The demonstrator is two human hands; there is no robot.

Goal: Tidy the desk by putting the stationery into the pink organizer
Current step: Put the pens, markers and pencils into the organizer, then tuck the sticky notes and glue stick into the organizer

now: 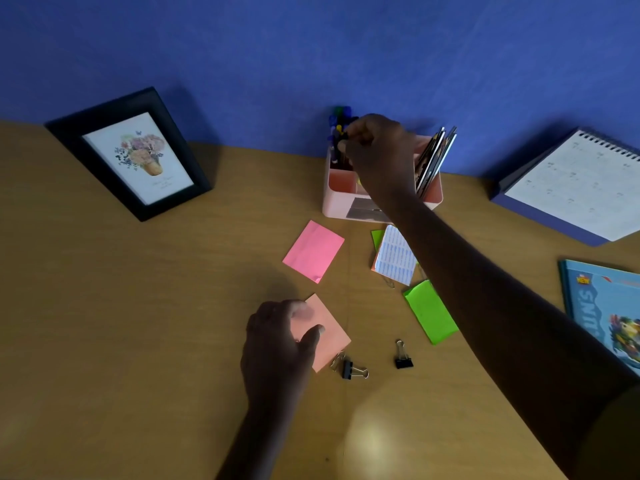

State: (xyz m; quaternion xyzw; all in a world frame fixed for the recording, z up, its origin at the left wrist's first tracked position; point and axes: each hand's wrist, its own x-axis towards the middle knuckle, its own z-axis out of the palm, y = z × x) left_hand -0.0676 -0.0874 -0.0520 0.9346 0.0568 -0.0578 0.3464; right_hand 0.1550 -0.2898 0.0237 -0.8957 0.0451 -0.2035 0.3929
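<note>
The pink organizer (337, 206) stands at the back of the desk against the blue wall, with several pens (339, 124) upright in its left rear compartment and cards (434, 161) leaning in its right side. My right hand (375, 150) reaches over it and pinches a dark pen among the others. My left hand (280, 344) rests on a salmon sticky pad (332, 336), thumb and fingers on its surface. A pink sticky pad (313, 251), a printed white pad (396, 256), a green pad (429, 315) and two black binder clips (403, 356) (353, 368) lie on the desk.
A black picture frame (130, 152) leans at the back left. A spiral calendar (581, 188) stands at the back right, and a blue book (606, 313) lies at the right edge. A paper clip (336, 360) sits beside the salmon pad.
</note>
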